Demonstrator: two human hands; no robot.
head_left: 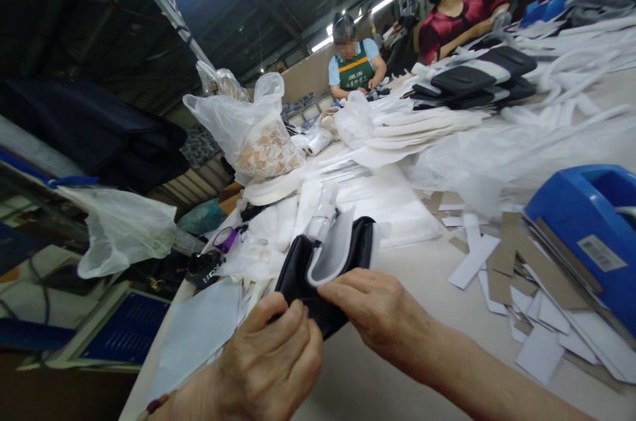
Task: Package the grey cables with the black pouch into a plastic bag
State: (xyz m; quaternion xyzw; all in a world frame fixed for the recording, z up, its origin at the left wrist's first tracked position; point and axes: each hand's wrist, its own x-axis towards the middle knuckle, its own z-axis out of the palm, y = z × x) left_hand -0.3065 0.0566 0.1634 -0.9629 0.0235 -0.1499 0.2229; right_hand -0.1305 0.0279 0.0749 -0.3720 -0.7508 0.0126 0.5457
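A small black leather-like bag (293, 268) stands at the near part of the table, with a whitish sheet curved inside its mouth. Clear plastic wrap (322, 214) covers something at its far upper edge. My left hand (271, 358) is closed on the bag's near left edge, the fingers curled in. On the right, my right hand (375, 308) pinches the near rim beside the white sheet, thumb and fingers pressed together. Parts of the bag's near side are hidden behind both hands.
A blue tape dispenser (591, 222) stands at right beside scattered card strips (539, 331). Purple-handled scissors (226, 239) lie left. Beyond are a plastic bag of tan pieces (268, 149), white sheets (368, 202) and stacked black pieces (477, 76). Co-workers (355, 63) sit at the far side.
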